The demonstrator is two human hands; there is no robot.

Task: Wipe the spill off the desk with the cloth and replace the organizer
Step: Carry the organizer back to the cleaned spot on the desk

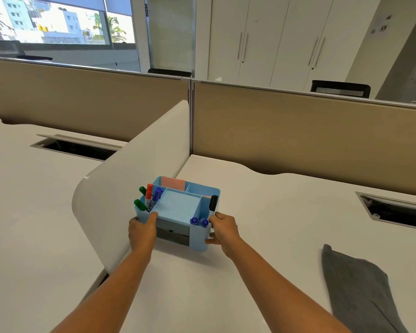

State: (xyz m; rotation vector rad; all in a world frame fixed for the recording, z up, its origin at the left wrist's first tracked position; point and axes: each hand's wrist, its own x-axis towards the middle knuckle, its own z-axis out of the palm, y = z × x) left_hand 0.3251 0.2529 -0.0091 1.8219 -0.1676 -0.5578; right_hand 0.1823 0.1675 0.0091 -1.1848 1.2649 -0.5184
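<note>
Both hands, left (142, 230) & right (222, 230), clasp the blue organizer (178, 212) by its sides, steadying it on the table (262, 212); cloth (360, 292) lies nearby.

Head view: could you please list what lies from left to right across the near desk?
White side divider → left hand → blue organizer → right hand → grey cloth.

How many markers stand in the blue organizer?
7: two green, one red and one purple at left; black at right; two blue caps in front. Others may be hidden.
</note>
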